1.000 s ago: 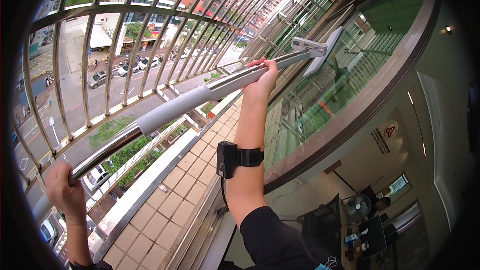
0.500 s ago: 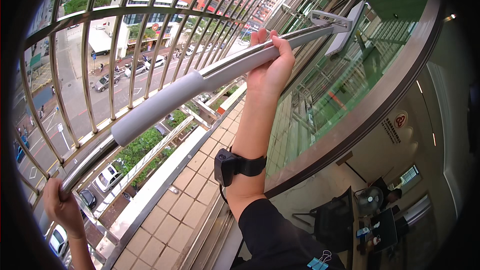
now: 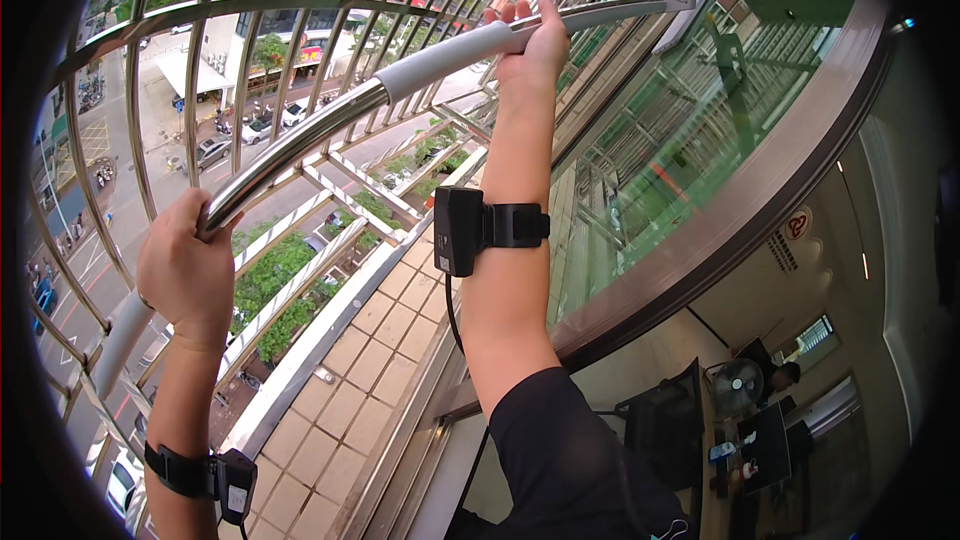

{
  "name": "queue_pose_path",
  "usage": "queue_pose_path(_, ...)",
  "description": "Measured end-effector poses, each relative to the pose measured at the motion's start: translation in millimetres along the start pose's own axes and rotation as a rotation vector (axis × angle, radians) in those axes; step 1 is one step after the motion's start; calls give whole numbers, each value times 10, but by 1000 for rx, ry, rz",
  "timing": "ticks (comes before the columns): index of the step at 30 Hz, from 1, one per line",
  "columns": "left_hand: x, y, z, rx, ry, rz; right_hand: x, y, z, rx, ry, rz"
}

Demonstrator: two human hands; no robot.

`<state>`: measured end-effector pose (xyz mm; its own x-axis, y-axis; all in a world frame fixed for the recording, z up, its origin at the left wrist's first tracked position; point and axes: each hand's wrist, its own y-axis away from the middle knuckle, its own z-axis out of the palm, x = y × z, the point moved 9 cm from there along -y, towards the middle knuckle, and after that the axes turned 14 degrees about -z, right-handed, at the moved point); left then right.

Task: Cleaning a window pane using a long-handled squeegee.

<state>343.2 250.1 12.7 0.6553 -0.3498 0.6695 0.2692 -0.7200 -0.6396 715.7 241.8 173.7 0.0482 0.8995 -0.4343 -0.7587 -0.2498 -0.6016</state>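
your long pole [image 3: 300,152] slants across your view, rising from lower left to upper right. you see bare shiny metal midway, a smooth grey sleeve [image 3: 445,60] around it higher up, and a duller grey stretch [image 3: 125,342] toward the low end. at its top, a pale, flat, oblong head [image 3: 692,20] tilts beside the window glass [image 3: 640,200]; you cannot tell if they touch.
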Motion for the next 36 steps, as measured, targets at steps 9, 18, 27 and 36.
queue_pose_path(9, -123, 310, -39, -497, 136, 471, 42, 378, -392, 399, 84, -93)
queue_pose_path(18, -1728, 556, -329, -887, -63, -88, -290, 434, -265, 258, 198, -173)
queue_pose_path(27, -963, 600, 101, -885, 72, 36, -362, -195, -456, 241, 303, -198)
queue_pose_path(36, -2018, 731, -61, -874, -98, -115, 77, 936, -724, 433, 256, -97)
